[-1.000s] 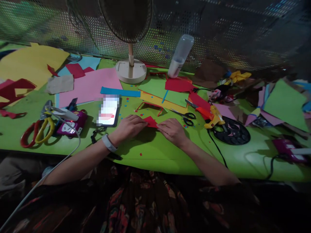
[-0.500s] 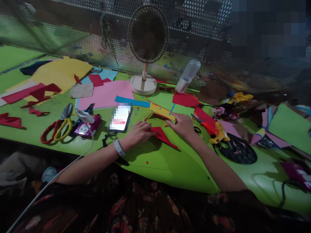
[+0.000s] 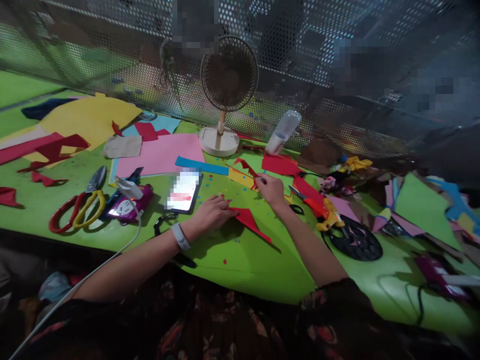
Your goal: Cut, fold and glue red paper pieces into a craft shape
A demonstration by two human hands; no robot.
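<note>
My left hand [image 3: 213, 215] has its fingers pressed together on the left end of a red felt-like piece [image 3: 250, 224], whose pointed end stretches right over the green table. My right hand [image 3: 270, 189] pinches a thin, curled red strip [image 3: 244, 165], raised a little above the table. Behind that strip lie a yellow strip [image 3: 235, 174] and a blue strip [image 3: 200, 165]. Left of my left hand rests a phone [image 3: 183, 192] with its screen lit. My fingertips partly hide where each red piece is held.
Red-and-yellow-handled scissors [image 3: 77, 210] and a purple power socket [image 3: 129, 202] with a white cable lie left. A fan [image 3: 219, 141] and a tilted clear bottle [image 3: 283, 132] stand behind. An orange glue gun [image 3: 326, 212] lies right, beside a black tray [image 3: 354, 240].
My right hand has lifted the thin red strip off the table and now pinches it. My left hand stays on the red piece. The view has tilted slightly up and right.
</note>
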